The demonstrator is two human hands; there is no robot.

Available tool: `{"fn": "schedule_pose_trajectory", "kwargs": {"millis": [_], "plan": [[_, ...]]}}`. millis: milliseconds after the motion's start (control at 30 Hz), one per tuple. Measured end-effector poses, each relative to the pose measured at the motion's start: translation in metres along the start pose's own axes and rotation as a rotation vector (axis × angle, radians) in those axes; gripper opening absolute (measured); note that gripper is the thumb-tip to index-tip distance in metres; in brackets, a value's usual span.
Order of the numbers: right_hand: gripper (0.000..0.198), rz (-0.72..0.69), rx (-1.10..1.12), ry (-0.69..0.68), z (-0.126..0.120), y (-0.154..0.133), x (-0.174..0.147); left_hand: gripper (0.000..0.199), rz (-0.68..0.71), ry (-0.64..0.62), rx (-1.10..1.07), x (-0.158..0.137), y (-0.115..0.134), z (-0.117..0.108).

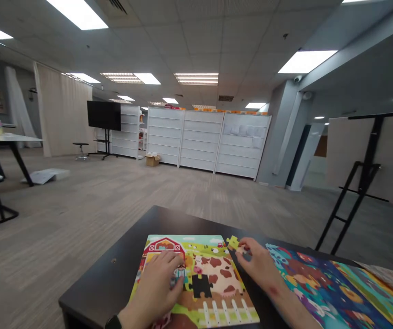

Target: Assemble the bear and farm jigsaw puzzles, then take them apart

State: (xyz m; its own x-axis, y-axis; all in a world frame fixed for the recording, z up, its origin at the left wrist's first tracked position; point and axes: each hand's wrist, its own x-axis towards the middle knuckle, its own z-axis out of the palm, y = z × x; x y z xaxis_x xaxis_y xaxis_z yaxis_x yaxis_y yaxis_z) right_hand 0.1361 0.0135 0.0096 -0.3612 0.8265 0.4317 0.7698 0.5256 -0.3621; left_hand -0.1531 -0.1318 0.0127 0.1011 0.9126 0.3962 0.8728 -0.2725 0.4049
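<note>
A farm jigsaw puzzle (223, 274) with a red barn, a spotted cow and a white fence lies on the dark table. One piece-shaped gap (201, 286) shows black below the cow's head. My left hand (160, 283) rests flat over the puzzle's left side, fingers stretched out, covering part of the picture. Past the puzzle's upper right edge, my right hand (256, 260) has its thumb and fingers pinched at a yellow-green puzzle piece (232, 242). The fingers hide part of that piece's near side.
To the right of my right arm lie a dark blue animal picture board (333, 292) and another colourful board (378, 288), with a greyish cloth (388, 276) at the edge. The black table (96, 274) ends just left of the puzzle. An easel-like stand (357, 183) stands beyond, right.
</note>
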Motion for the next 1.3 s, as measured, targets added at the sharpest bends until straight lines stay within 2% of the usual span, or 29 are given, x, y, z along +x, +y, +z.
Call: {"fn": "schedule_pose_trajectory", "kwargs": {"millis": [67, 133, 200, 267, 500, 700, 900, 1000, 1100, 1300], "plan": [[0.019, -0.117, 0.151, -0.068, 0.001, -0.024, -0.009, 0.032, -0.002, -0.055, -0.030, -0.005, -0.008, 0.001], [0.019, -0.225, 0.264, -0.232, 0.005, -0.049, -0.021, 0.037, 0.009, -0.101, -0.059, -0.008, -0.011, 0.002], [0.018, -0.328, 0.307, -0.343, 0.010, -0.069, -0.030, 0.038, 0.019, -0.121, -0.071, -0.010, -0.011, 0.002], [0.016, -0.368, 0.312, -0.374, 0.012, -0.080, -0.035, 0.038, 0.024, -0.127, -0.065, -0.010, -0.009, 0.003], [0.016, -0.383, 0.307, -0.392, 0.015, -0.074, -0.032, 0.036, 0.020, -0.148, -0.059, -0.008, -0.007, 0.002], [0.020, -0.409, 0.299, -0.423, 0.009, -0.083, -0.032, 0.035, 0.013, -0.188, 0.002, -0.007, 0.000, -0.003], [0.020, -0.378, 0.292, -0.488, 0.000, -0.085, -0.036, 0.037, 0.106, -0.252, 0.066, -0.008, 0.008, -0.012], [0.030, -0.363, 0.211, -0.548, -0.005, -0.087, -0.040, 0.038, 0.149, -0.294, 0.059, -0.008, 0.006, -0.012], [0.047, -0.381, 0.107, -0.586, -0.003, -0.089, -0.044, 0.039, 0.135, -0.312, 0.042, -0.007, 0.006, -0.012], [0.068, -0.455, 0.049, -0.626, 0.026, -0.070, -0.047, 0.034, 0.126, -0.324, 0.049, -0.006, 0.014, -0.021]]}}
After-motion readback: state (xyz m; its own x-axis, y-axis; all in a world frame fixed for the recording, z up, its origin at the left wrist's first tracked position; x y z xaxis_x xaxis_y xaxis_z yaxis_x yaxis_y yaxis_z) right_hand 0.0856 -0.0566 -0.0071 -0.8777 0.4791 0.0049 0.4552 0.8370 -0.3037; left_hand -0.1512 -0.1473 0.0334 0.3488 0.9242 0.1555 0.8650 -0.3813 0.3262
